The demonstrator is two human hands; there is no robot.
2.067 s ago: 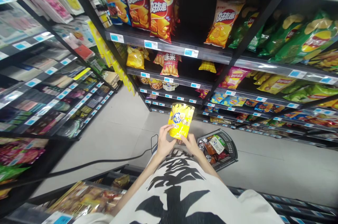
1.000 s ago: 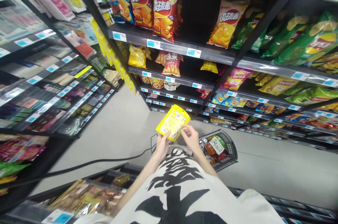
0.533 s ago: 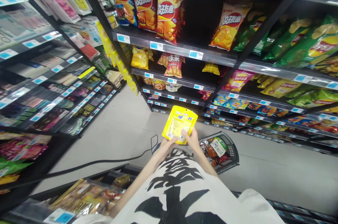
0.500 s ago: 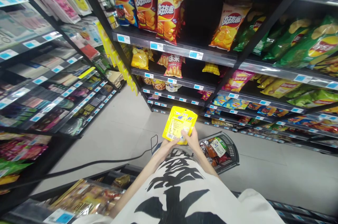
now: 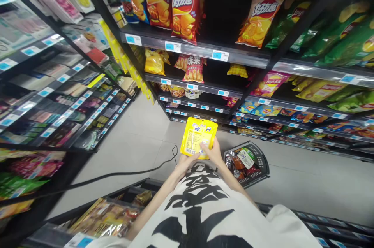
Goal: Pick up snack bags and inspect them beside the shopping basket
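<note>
A yellow snack pouch (image 5: 196, 136) with blue lettering and a printed label faces me, held in front of my body. My left hand (image 5: 188, 160) grips its lower edge, thumb lying on the front. On the right side, my right hand (image 5: 212, 150) holds the pouch, its thumb pressed against the label. The other fingers of both hands are mostly hidden behind the pouch. Just right of my right hand, on the floor, stands a dark shopping basket (image 5: 262, 159) with several packaged items (image 5: 246, 160) in it.
Ahead, a black shelf (image 5: 201, 49) carries chip bags (image 5: 184, 4), with green bags (image 5: 344, 26) to the right. Another shelf (image 5: 52, 94) with small packages runs along the left. A black cable (image 5: 117, 176) crosses the floor. A bin of packaged food (image 5: 108, 217) is close at lower left.
My view has shifted slightly, so the upper chip bags look larger and the basket appears a little further right. Both hands still hold the pouch, which is now turned slightly more upright.
</note>
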